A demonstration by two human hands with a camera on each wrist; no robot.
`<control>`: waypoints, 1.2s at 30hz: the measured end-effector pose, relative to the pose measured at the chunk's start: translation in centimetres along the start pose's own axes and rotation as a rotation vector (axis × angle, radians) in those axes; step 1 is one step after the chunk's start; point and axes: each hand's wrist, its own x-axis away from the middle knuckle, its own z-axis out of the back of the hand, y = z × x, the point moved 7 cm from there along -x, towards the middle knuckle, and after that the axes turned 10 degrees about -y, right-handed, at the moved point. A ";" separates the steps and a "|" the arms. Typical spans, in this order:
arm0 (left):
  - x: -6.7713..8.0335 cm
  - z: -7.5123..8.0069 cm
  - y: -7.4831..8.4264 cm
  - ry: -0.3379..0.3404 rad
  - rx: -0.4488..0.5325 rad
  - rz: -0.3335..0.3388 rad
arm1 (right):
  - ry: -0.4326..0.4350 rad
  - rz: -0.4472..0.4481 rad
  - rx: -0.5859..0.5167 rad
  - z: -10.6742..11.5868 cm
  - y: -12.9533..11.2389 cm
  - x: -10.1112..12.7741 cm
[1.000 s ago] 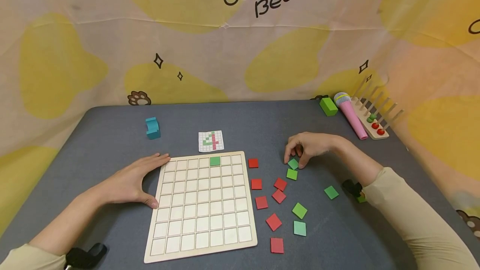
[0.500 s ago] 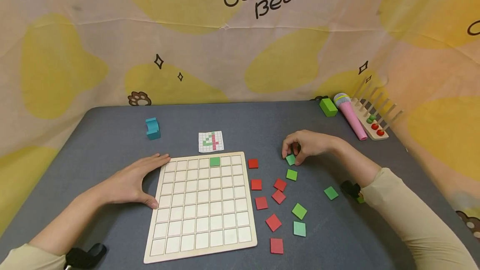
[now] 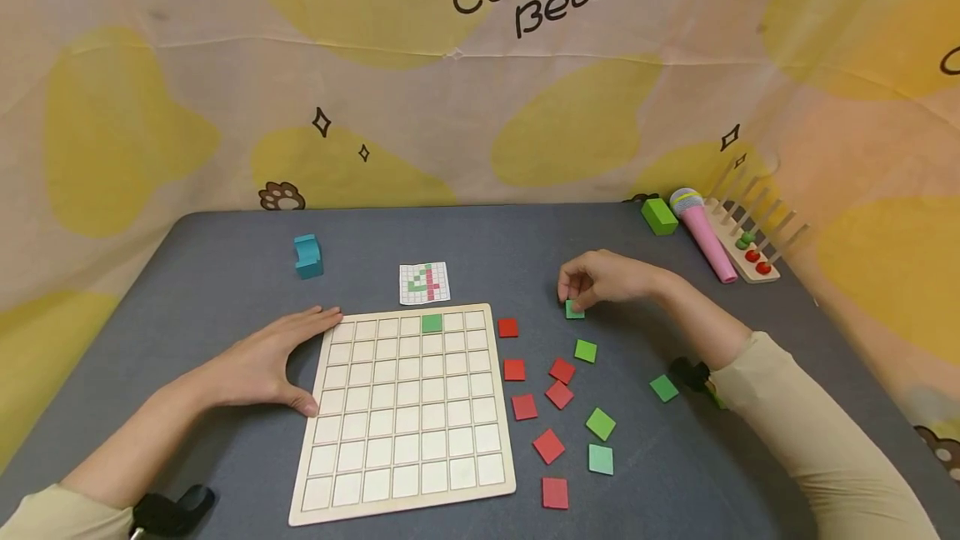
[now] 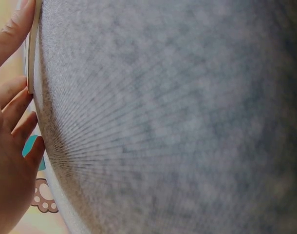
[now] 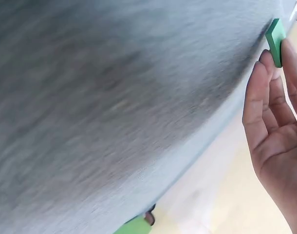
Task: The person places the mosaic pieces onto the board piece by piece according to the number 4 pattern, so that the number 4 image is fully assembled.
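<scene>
My right hand (image 3: 603,275) pinches a green square tile (image 3: 574,310) between thumb and fingers, to the right of the board. In the right wrist view the green tile (image 5: 275,41) is tilted at the fingertips. My left hand (image 3: 262,361) lies along the left side of the wooden grid board (image 3: 405,508), thumb and fingers spread apart. Its thumb and index fingertip touch the board's edge, as the left wrist view also shows. One green tile (image 3: 431,323) sits in the board's top row; the other cells show white.
Several red tiles (image 3: 549,446) and loose green tiles (image 3: 600,423) lie right of the board. A small pattern card (image 3: 424,283) is behind it, with a blue block (image 3: 308,257) at back left. A green block (image 3: 659,217), pink microphone (image 3: 705,236) and peg stand (image 3: 753,261) occupy the back right.
My right hand has taken hold of the green tile beside another green one and moved it a little left and away from me. The left hand stays put.
</scene>
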 end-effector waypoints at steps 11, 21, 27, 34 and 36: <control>-0.1 0.1 0.2 -0.001 0.000 -0.003 | 0.073 0.033 0.023 0.3 -3.7 -2.9; 0.0 0.1 0.0 0.000 -0.009 0.009 | 0.093 0.118 0.040 -0.3 -7.2 -5.3; 0.0 0.1 -0.1 0.004 -0.015 0.008 | 0.093 0.143 0.043 -1.0 -9.0 -6.7; 0.2 0.3 0.2 0.011 -0.017 -0.009 | 0.056 0.184 0.060 -2.0 -11.3 -8.6; 0.2 0.3 0.2 0.010 -0.013 -0.009 | 0.050 0.192 0.060 -2.3 -11.8 -9.1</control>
